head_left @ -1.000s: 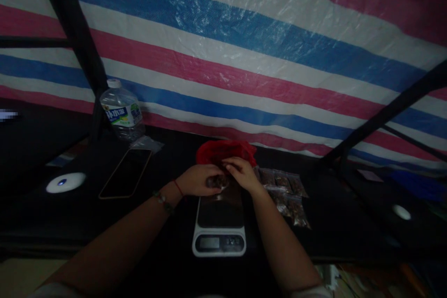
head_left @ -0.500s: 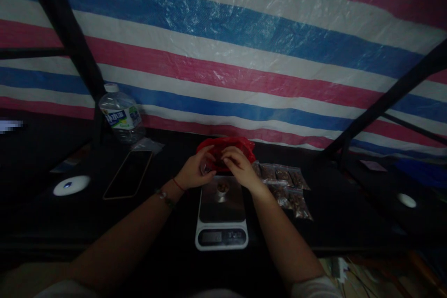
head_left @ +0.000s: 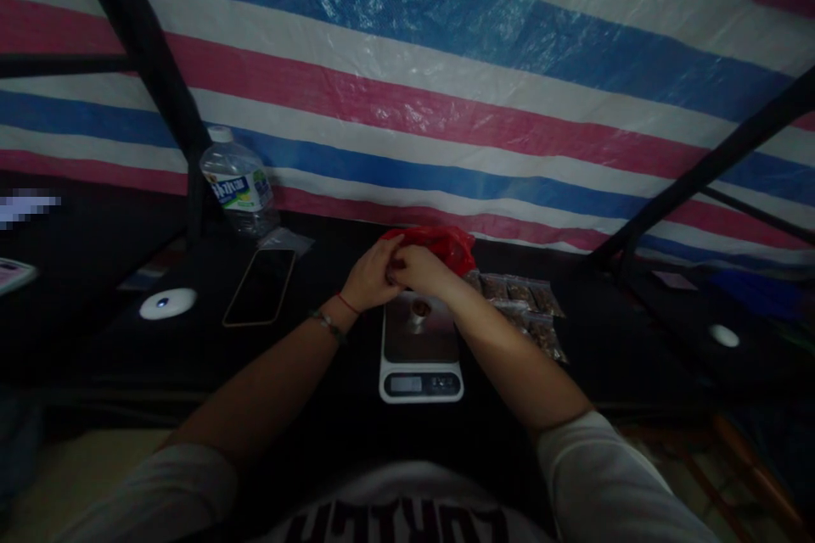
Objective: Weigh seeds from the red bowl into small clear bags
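Both hands have drawn together since half a second ago, the left hand [head_left: 373, 278] and right hand [head_left: 417, 270] now touching at the near edge of the red bag [head_left: 449, 243]. Fingers are curled, though dimness hides what they pinch. Just below them the scale [head_left: 420, 352] runs lengthwise toward the person, display nearest, a small blurred heap [head_left: 420, 307] on its platform.

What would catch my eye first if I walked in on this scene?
The striped tarp in red, white and blue fills the background. Below it, on the dark table, the left hand and right hand meet at a red bag just behind a kitchen scale. A water bottle stands to the left.
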`<move>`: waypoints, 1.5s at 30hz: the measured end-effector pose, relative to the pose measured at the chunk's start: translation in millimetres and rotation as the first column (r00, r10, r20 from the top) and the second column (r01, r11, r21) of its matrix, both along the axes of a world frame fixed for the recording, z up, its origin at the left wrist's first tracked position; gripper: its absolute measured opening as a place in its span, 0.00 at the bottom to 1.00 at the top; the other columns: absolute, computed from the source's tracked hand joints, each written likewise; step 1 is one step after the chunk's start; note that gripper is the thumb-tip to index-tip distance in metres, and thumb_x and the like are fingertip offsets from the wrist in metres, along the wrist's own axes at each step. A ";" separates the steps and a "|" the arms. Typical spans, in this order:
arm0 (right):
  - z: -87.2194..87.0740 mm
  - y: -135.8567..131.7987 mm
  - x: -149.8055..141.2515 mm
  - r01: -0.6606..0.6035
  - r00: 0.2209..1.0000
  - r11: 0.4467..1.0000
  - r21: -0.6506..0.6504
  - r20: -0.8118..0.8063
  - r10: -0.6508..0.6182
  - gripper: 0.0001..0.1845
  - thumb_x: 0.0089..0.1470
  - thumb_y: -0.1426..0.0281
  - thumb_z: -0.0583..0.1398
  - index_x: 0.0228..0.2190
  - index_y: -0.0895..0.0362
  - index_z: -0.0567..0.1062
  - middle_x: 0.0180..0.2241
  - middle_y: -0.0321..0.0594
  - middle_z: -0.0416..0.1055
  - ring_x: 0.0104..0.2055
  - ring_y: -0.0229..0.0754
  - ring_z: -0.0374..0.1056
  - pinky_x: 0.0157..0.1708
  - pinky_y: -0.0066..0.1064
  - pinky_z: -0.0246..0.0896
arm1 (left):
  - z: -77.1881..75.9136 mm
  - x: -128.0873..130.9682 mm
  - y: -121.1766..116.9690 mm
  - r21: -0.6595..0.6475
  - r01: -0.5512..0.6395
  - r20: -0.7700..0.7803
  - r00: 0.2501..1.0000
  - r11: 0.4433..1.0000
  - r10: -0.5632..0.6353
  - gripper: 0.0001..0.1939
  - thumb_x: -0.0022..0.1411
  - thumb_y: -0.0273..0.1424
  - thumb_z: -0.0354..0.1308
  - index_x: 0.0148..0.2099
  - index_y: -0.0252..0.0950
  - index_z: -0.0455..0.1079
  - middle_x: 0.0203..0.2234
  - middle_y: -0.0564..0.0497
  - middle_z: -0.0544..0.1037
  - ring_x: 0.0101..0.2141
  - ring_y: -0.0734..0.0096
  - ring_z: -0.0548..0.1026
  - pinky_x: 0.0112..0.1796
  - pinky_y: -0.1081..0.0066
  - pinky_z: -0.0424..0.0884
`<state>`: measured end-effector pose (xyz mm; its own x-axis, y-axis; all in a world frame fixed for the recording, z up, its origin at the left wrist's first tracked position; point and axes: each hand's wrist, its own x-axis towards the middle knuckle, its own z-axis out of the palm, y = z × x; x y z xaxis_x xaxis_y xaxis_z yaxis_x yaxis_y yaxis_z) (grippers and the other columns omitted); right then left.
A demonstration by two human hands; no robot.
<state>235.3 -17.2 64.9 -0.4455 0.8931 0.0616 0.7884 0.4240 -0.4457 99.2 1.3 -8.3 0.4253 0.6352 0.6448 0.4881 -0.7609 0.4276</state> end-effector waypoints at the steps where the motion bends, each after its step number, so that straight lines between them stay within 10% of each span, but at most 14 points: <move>1: 0.9 0.1 -1.5 0.018 1.000 1.000 0.024 0.015 -0.019 0.08 0.47 0.78 0.58 0.26 0.61 0.77 0.25 0.41 0.74 0.27 0.38 0.66 0.26 0.26 0.54 | 0.2 0.1 0.4 0.007 -0.007 0.009 1.000 1.000 0.007 0.41 0.47 0.31 0.61 0.62 0.32 0.51 0.50 0.40 0.68 0.51 0.55 0.68 0.52 0.58 0.65; 11: 15.2 -3.2 7.0 -0.034 0.995 0.997 0.064 0.095 0.028 0.05 0.42 0.74 0.63 0.26 0.57 0.79 0.25 0.36 0.74 0.27 0.38 0.67 0.29 0.26 0.56 | 0.5 0.0 2.7 -0.086 0.025 0.032 0.999 0.996 -0.022 0.35 0.47 0.33 0.62 0.57 0.32 0.57 0.50 0.42 0.70 0.50 0.57 0.70 0.52 0.62 0.65; 17: 13.3 -6.4 30.4 0.033 0.978 0.972 0.233 -0.206 0.016 0.10 0.55 0.69 0.56 0.29 0.58 0.77 0.30 0.38 0.73 0.35 0.39 0.67 0.39 0.28 0.60 | -8.7 -0.6 2.4 -0.132 0.103 0.176 0.981 0.986 -0.079 0.28 0.50 0.34 0.59 0.53 0.33 0.59 0.46 0.44 0.71 0.46 0.62 0.72 0.47 0.65 0.68; 21: -3.8 -25.5 69.6 0.040 0.908 0.985 0.167 -0.418 0.034 0.15 0.55 0.63 0.58 0.43 0.57 0.73 0.43 0.42 0.72 0.45 0.42 0.67 0.46 0.34 0.61 | -13.6 -0.2 5.3 -0.237 0.107 0.184 0.981 0.965 -0.064 0.25 0.51 0.34 0.59 0.51 0.34 0.60 0.44 0.46 0.72 0.44 0.63 0.72 0.47 0.64 0.68; 26: -43.6 -50.6 92.6 -0.100 0.958 0.995 -0.020 -0.271 0.091 0.38 0.38 0.62 0.70 0.52 0.53 0.68 0.53 0.45 0.66 0.55 0.49 0.62 0.55 0.42 0.55 | -15.1 1.8 8.1 -0.286 0.119 0.230 0.972 0.951 -0.053 0.23 0.52 0.33 0.59 0.50 0.35 0.61 0.42 0.47 0.73 0.42 0.66 0.73 0.45 0.65 0.69; 32: -65.1 -49.8 78.7 -0.105 0.953 0.993 0.048 -0.280 0.114 0.23 0.40 0.69 0.69 0.41 0.54 0.75 0.44 0.43 0.71 0.49 0.46 0.65 0.51 0.40 0.59 | -16.8 4.1 10.0 -0.344 0.135 0.232 0.971 0.929 -0.055 0.20 0.52 0.33 0.60 0.47 0.34 0.63 0.40 0.48 0.74 0.41 0.66 0.73 0.44 0.65 0.69; 40: -51.4 -27.5 80.9 0.002 0.782 0.999 0.045 -0.623 0.026 0.22 0.46 0.71 0.64 0.46 0.54 0.72 0.45 0.42 0.71 0.46 0.43 0.69 0.49 0.36 0.62 | -12.4 7.6 3.9 -0.366 0.221 0.249 0.959 0.904 -0.134 0.18 0.52 0.31 0.59 0.46 0.34 0.64 0.38 0.47 0.75 0.38 0.66 0.74 0.42 0.66 0.70; 45: -37.8 -8.8 68.4 0.061 0.806 0.992 0.112 -0.592 0.018 0.30 0.42 0.72 0.66 0.49 0.52 0.69 0.45 0.41 0.70 0.46 0.43 0.68 0.46 0.35 0.64 | -12.5 10.1 2.2 -0.376 0.244 0.240 0.957 0.894 -0.160 0.19 0.51 0.30 0.60 0.46 0.34 0.65 0.39 0.47 0.75 0.40 0.65 0.74 0.42 0.65 0.70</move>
